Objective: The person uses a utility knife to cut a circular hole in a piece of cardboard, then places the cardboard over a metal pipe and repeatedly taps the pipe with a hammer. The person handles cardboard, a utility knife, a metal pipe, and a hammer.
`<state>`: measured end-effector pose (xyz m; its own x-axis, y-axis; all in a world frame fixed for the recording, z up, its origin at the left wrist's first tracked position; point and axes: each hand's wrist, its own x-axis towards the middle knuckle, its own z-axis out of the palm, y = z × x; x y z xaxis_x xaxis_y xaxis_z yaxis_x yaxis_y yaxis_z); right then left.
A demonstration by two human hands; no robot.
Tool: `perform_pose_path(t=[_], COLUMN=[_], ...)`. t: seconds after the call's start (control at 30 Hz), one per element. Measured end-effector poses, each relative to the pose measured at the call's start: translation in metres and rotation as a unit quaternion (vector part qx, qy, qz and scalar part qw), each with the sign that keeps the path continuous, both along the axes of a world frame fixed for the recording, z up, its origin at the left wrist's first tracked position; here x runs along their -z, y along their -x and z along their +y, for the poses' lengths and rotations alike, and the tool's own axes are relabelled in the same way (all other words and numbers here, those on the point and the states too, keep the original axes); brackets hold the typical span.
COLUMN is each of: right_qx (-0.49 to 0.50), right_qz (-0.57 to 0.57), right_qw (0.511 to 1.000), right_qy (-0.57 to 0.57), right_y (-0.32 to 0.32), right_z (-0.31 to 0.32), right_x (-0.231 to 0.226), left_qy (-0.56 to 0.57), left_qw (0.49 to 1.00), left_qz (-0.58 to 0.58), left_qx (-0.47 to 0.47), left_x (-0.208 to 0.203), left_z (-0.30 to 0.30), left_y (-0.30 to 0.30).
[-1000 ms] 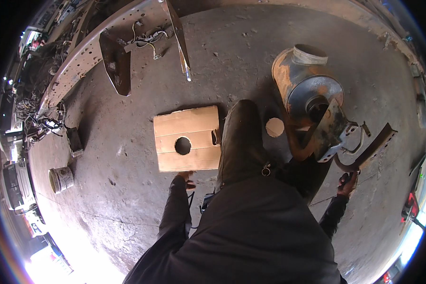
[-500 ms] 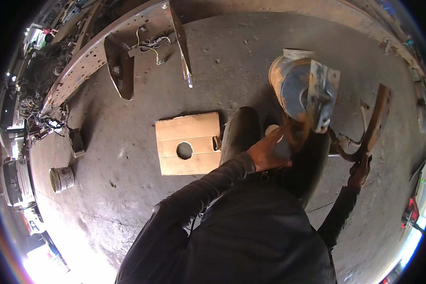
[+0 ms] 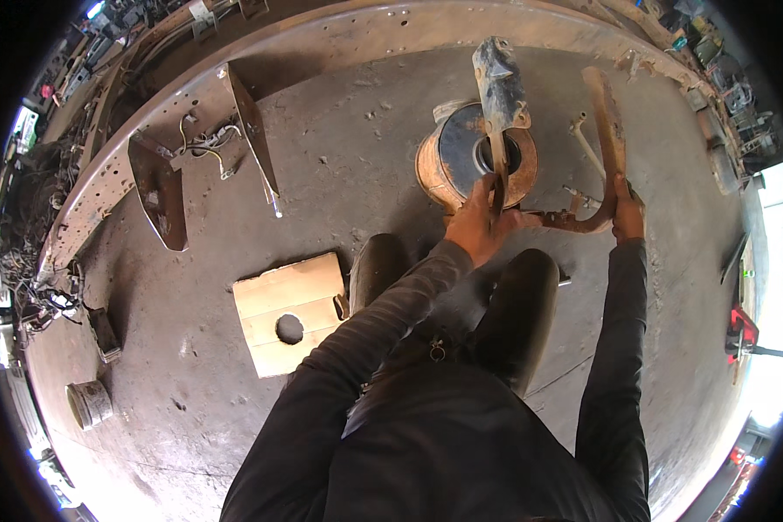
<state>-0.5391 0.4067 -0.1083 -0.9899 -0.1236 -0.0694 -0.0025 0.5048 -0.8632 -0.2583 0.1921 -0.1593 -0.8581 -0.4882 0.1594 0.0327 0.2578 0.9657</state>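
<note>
A rusty U-shaped metal bracket (image 3: 612, 130) is held up in front of me by both hands. Its left arm ends in a dark, worn plate (image 3: 500, 87). My left hand (image 3: 478, 224) is closed around the lower part of that arm. On the opposite side, my right hand (image 3: 628, 213) grips the upright arm near its lower bend. Behind the plate is a round rusty housing (image 3: 448, 152) with a dark face and a central hole; whether it touches the bracket I cannot tell. A thin metal rod (image 3: 587, 143) shows inside the right arm.
A cardboard sheet (image 3: 257, 304) with a round hole lies left of my knees. Beyond it, a long rusty vehicle frame rail (image 3: 339, 39) curves across, with upright brackets (image 3: 161, 196) and loose wires (image 3: 213, 143). A dirty bucket (image 3: 89, 404) lies on the floor at far left.
My left hand has moved up from my lap onto the bracket's left arm. The bracket has been raised farther away from me, with my right hand still on it. The view has shifted.
</note>
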Motion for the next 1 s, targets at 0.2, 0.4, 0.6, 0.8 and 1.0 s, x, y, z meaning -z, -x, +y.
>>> perform_pose_path(t=[0.2,0.4,0.6,0.8,1.0], right_qx=[-0.050,-0.063,-0.082,-0.084,-0.054], right_qz=[-0.055,-0.047,0.048,0.005,-0.060], right_qw=[0.997,0.996,0.993,0.996,0.995], right_qy=[-0.020,-0.033,-0.068,0.015,0.060], right_y=[0.006,-0.006,-0.042,-0.141,-0.172], right_z=[0.003,0.022,0.006,0.007,0.013], right_x=[-0.015,-0.009,-0.019,-0.027,-0.039], left_qy=[0.039,0.085,0.175,0.150,0.175], left_qw=[0.994,0.982,0.958,0.967,0.956], left_qz=[-0.101,-0.159,-0.209,-0.204,-0.235], left_qx=[-0.023,-0.061,-0.088,-0.018,0.019], left_x=[0.008,0.042,0.042,0.002,-0.013], left_z=[0.005,-0.004,-0.066,-0.113,-0.103], left_y=[0.035,0.064,0.065,0.037,-0.011])
